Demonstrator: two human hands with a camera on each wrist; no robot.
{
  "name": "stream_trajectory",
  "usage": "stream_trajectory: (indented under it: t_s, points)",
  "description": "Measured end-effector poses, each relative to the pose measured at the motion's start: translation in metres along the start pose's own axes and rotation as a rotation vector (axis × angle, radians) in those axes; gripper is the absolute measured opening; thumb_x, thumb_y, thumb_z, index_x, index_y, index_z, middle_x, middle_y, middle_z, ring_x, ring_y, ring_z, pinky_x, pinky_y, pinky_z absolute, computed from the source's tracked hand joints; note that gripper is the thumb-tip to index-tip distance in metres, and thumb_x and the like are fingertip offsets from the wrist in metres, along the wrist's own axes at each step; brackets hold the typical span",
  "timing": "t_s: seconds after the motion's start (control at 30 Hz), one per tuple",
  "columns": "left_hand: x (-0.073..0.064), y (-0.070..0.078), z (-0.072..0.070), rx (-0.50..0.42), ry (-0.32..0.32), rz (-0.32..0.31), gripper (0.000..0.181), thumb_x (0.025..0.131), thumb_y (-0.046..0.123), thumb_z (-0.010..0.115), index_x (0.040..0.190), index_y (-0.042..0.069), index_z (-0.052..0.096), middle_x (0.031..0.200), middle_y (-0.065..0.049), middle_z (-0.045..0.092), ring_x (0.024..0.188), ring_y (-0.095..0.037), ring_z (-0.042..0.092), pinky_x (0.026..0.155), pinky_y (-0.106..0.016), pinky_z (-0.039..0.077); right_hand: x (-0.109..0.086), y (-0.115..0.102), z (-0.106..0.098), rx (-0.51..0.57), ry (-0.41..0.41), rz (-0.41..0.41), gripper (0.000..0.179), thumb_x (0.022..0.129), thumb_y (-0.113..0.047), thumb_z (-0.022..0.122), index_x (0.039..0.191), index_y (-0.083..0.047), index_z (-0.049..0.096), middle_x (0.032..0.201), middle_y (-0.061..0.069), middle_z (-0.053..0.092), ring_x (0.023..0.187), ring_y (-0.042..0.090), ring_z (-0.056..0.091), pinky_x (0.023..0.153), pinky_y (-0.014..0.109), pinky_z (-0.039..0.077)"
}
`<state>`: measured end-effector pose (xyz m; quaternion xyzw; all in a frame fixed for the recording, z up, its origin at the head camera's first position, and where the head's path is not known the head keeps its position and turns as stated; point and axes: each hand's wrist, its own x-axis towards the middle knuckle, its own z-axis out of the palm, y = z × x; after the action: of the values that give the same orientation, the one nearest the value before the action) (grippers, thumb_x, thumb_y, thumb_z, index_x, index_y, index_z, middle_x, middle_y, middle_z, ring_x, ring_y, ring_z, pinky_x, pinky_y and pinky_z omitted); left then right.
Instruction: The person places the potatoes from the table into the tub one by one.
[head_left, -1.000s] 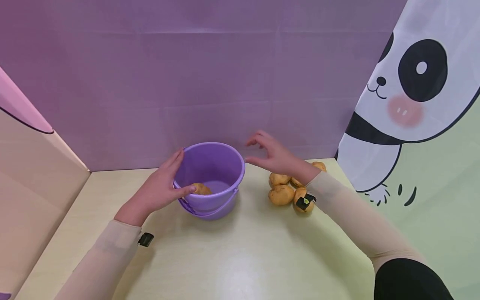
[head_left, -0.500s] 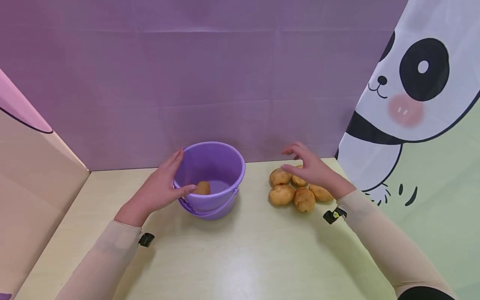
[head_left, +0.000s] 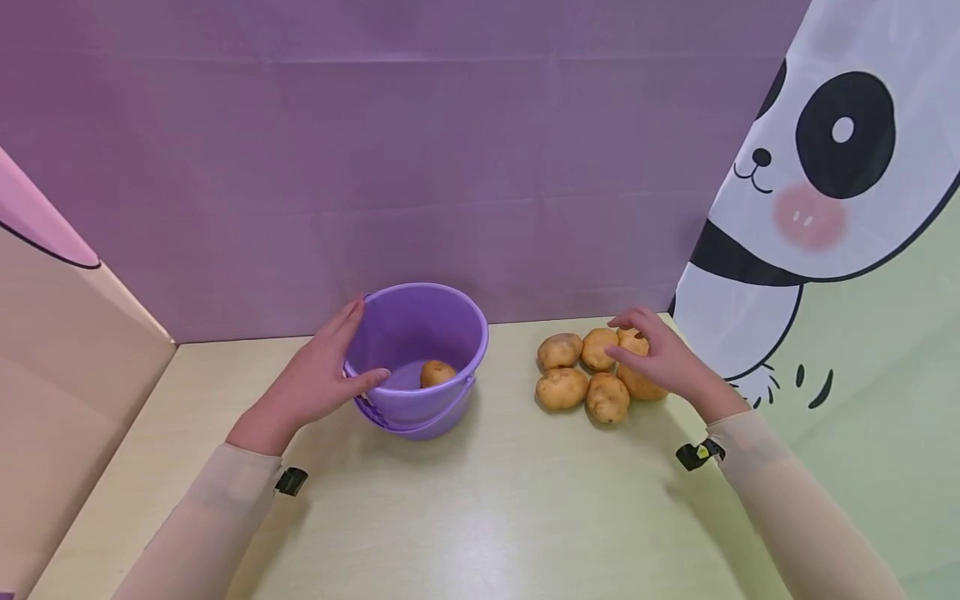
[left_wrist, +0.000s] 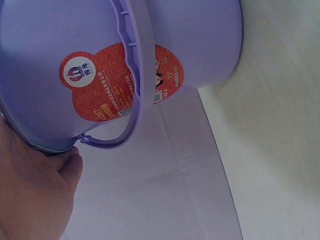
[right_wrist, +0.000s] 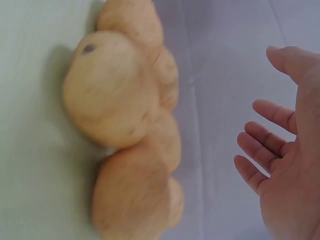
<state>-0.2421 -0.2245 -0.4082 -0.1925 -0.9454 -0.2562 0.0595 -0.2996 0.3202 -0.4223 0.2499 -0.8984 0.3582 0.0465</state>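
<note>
A purple bucket (head_left: pixel 427 408) stands at the back of the table with its handle hanging down in front. My left hand (head_left: pixel 318 367) grips the rim on the left, thumb over the edge; the left wrist view shows the fingers at the rim and a red label (left_wrist: pixel 102 82) on the wall. Inside the bucket lies one potato (head_left: pixel 437 373). To the right, several potatoes (head_left: pixel 562 389) sit grouped on the tabletop. Over the right side of that group hovers my right hand (head_left: pixel 667 358), fingers loosely spread and holding nothing, as the right wrist view also shows.
A purple cloth backdrop (head_left: pixel 420 167) rises right behind the bucket. A panda-printed panel (head_left: pixel 847 250) borders the table on the right, and a beige panel (head_left: pixel 67 358) borders it on the left. Pale tabletop (head_left: pixel 465 517) stretches in front.
My right hand has moved from beside the bucket rightward and down to the potato group. The potato in the bucket has rolled to the right. My left hand stays on the rim.
</note>
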Motion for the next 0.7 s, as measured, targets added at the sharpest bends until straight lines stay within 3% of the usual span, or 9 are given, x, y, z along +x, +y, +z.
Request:
stream_trajectory:
  t_s: [0.3, 0.7]
  points:
    - [0.000, 0.001, -0.001, 0.005, 0.007, 0.008, 0.115, 0.101, 0.057, 0.076, 0.176, 0.001, 0.011, 0.184, -0.019, 0.011, 0.168, -0.045, 0.017, 0.129, -0.070, 0.026, -0.026, 0.031, 0.003, -0.030, 0.094, -0.045, 0.040, 0.099, -0.008, 0.081, 0.135, 0.005, 0.068, 0.134, 0.025, 0.062, 0.120, 0.045, 0.057, 0.100, 0.062, 0.048]
    - [0.000, 0.001, 0.000, -0.008, 0.009, 0.009, 0.114, 0.101, 0.057, 0.076, 0.177, 0.001, 0.011, 0.184, -0.019, 0.012, 0.168, -0.046, 0.016, 0.129, -0.071, 0.026, -0.042, 0.052, 0.004, -0.041, 0.080, 0.062, 0.045, 0.102, -0.013, 0.080, 0.140, 0.006, 0.066, 0.136, 0.026, 0.062, 0.127, 0.048, 0.057, 0.104, 0.063, 0.047]
